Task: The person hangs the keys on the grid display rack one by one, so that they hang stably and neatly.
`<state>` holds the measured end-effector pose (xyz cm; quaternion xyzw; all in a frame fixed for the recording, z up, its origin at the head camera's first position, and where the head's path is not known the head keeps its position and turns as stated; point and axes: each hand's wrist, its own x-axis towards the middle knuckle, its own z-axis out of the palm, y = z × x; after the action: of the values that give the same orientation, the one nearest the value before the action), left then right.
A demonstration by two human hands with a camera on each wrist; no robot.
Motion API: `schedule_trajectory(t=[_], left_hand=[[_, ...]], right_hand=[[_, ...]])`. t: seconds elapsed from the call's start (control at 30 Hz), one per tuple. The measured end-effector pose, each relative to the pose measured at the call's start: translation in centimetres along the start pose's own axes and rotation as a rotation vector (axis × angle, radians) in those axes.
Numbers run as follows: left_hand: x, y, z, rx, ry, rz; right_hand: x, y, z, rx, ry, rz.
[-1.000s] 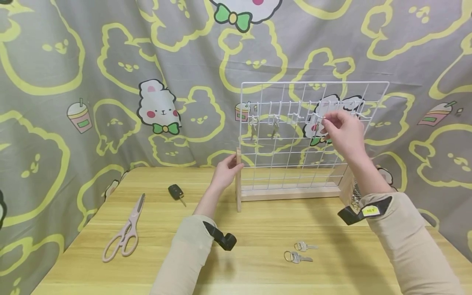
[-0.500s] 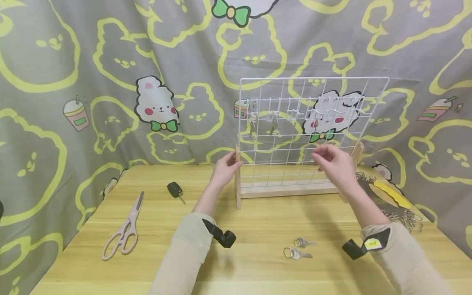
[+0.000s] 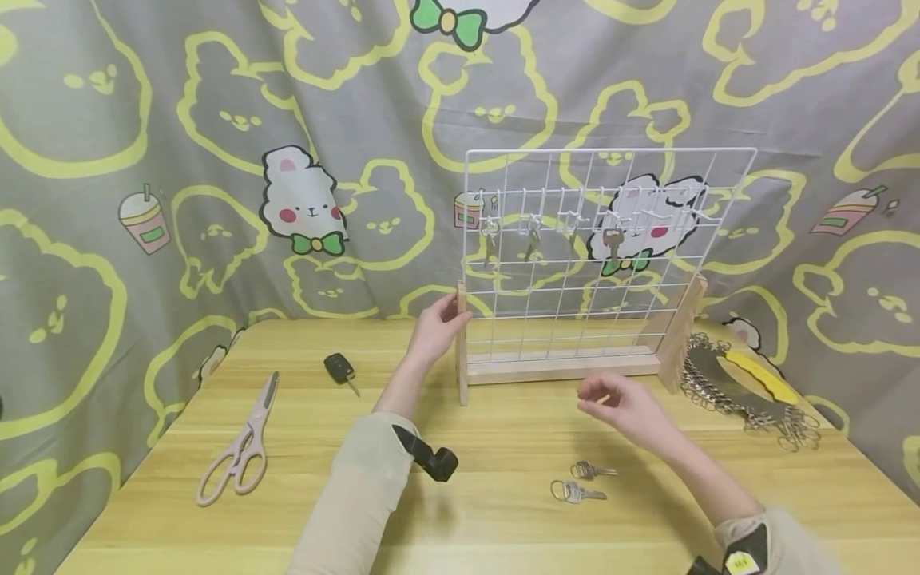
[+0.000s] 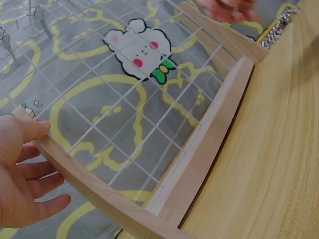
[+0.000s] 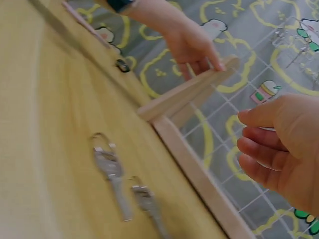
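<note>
My left hand grips the wooden side post of a white wire grid rack, thumb on the near edge and fingers behind. Over the table in front of the rack is my right hand, empty, its fingers loosely bent. Two silver keys with rings, a nearer key and a farther key, lie below it on the tabletop. Several keys hang from the rack's hooks, among them a brownish key and a silver key farther left.
Pink-handled scissors and a black car key lie on the left side of the wooden table. To the right of the rack sits a bundle of metal rings with a yellow strip. A patterned curtain hangs behind.
My right hand has let go of the key at the hook and come down and toward me over the table. That key now hangs there. My left hand stays on the post.
</note>
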<state>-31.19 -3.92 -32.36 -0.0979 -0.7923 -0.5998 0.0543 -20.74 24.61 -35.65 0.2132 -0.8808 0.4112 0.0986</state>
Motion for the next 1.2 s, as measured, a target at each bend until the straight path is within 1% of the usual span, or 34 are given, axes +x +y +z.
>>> schedule_trajectory(t=[0.2,0.37,0.5,0.7,0.83,1.0,1.2], left_hand=[[0.0,0.0,0.0,0.007,0.001,-0.002],[0.0,0.0,0.0,0.003,0.004,0.001],[0.0,0.0,0.0,0.005,0.004,0.006],[0.1,-0.1,0.1,0.011,0.01,0.011],[0.2,-0.2,0.1,0.009,0.012,0.007],[0.1,-0.2,0.2,-0.003,0.013,0.009],[0.1,0.0,0.2,-0.013,0.013,0.003]], right_hand=[[-1.6,0.2,1.5,0.053,-0.093,-0.029],[-2.6,0.2,2.3,0.154,-0.217,-0.02],[-3.1,0.5,3.0,0.185,-0.305,-0.035],[-3.5,1.3,4.0,0.161,-0.407,-0.077],[-3.5,1.5,4.4,0.142,-0.444,-0.116],[-3.4,1.5,4.3,0.047,-0.496,-0.171],[-2.7,1.5,4.2,0.015,-0.574,-0.161]])
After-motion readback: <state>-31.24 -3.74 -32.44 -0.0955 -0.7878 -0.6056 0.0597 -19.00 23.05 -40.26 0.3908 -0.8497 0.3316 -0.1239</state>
